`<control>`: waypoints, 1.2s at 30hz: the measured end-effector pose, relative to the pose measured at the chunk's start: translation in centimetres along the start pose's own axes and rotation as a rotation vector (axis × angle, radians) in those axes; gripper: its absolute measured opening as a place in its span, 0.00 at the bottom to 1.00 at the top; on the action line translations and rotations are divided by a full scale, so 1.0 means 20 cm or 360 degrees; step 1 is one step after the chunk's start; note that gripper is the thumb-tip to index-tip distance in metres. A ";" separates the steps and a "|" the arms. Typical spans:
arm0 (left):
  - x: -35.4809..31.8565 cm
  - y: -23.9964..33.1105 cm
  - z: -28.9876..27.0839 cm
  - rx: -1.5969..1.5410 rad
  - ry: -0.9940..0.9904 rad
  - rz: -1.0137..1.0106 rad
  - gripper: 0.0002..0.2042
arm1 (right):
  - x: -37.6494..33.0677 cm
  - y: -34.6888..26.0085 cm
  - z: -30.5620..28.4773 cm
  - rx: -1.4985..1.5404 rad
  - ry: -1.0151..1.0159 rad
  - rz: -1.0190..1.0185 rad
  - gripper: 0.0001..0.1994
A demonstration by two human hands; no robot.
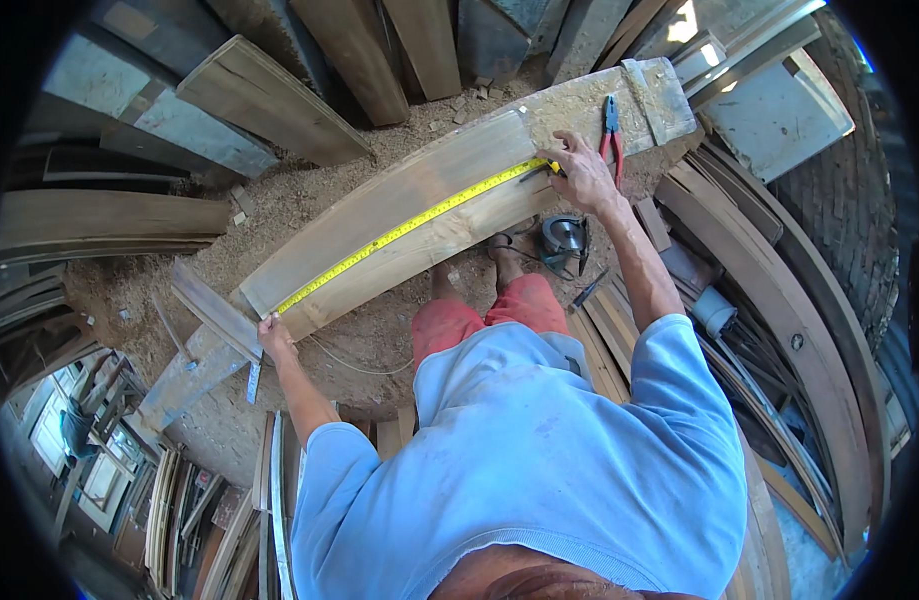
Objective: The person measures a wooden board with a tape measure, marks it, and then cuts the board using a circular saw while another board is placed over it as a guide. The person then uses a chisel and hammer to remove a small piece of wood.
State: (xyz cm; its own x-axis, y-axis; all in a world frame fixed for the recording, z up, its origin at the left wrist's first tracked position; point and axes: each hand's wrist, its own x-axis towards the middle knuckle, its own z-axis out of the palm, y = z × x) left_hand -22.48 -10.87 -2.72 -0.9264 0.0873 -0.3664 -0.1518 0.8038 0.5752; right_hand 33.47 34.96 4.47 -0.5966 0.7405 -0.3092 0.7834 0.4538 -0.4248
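While the yellow tape measure (409,228) lies stretched diagonally along the long wooden plank (419,190) from lower left toward the upper centre of the frame, it reads as a thin springy steel blade: light, stiff only when kept taut, and likely to snap back or buckle if either end is let go, so it is best held at its two ends as it is. At the lower-left end, the left hand (275,336) is curled closed, pinching the tape against the plank's edge. At the upper end, the right hand (581,172) presses down on the tape with fingers bent around what looks like a pencil, though that is too small to be sure. The plank looks heavy and rigid, rough with sawdust, so hardly slippery. Red-handled pliers (611,128) lie on the plank just beside the right hand. Below it, a circular saw (563,240) sits on the sawdust-covered ground (309,190), with stacked boards (249,100) in the upper left.
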 end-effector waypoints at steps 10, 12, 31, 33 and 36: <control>0.10 -0.12 -0.07 -0.0250 0.0010 -0.0168 0.08 | 0.00 0.00 -0.03 0.0001 0.0024 -0.0147 0.26; 0.06 -0.12 -0.09 -0.0355 -0.0043 -0.0244 0.09 | 0.02 -0.03 -0.05 0.0024 -0.0042 -0.0185 0.26; -0.16 0.13 0.14 0.0339 -0.0035 0.0129 0.27 | 0.21 0.39 -0.18 0.0035 0.0184 0.0716 0.26; -0.14 0.09 0.07 0.0289 -0.0058 0.0101 0.27 | 0.31 0.45 -0.19 -0.0063 0.0304 0.0874 0.28; -0.01 -0.03 0.13 0.0419 -0.0149 0.0350 0.29 | 0.35 1.03 -0.11 -0.0698 0.1009 0.0820 0.32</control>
State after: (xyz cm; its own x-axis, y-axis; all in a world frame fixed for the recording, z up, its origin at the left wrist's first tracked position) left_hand -21.40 -9.80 -4.80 -0.8897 0.3186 -0.3272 0.1529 0.8829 0.4440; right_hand 45.74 50.61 -4.54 -0.0510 0.9768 0.2078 0.9984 0.0445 0.0358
